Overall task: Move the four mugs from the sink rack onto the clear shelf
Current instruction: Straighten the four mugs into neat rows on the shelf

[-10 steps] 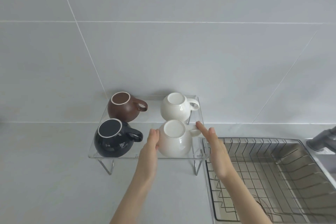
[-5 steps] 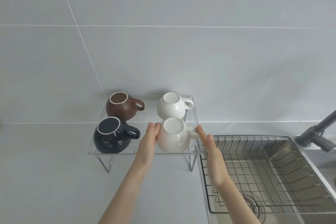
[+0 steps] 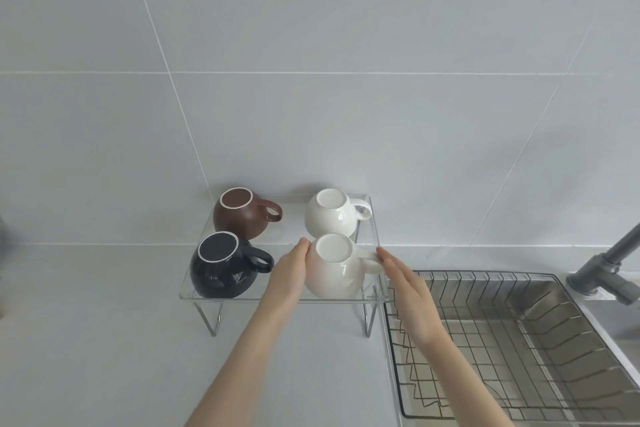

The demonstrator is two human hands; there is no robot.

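Note:
Four mugs stand upside down on the clear shelf (image 3: 277,298): a brown mug (image 3: 239,215) at back left, a black mug (image 3: 221,267) at front left, a white mug (image 3: 330,215) at back right and another white mug (image 3: 334,269) at front right. My left hand (image 3: 289,274) lies flat against the front white mug's left side. On the other side, my right hand (image 3: 407,284) has straight fingers, its tips touching that mug's handle. The mug rests on the shelf.
The wire sink rack (image 3: 485,340) sits in the steel sink to the right of the shelf and holds no mugs. A grey faucet (image 3: 609,267) rises at the far right. A tiled wall stands behind, with grey counter in front and to the left.
Both hands stay beside the front white mug, which has not visibly moved on the shelf. The view has shifted a little, showing more of the faucet.

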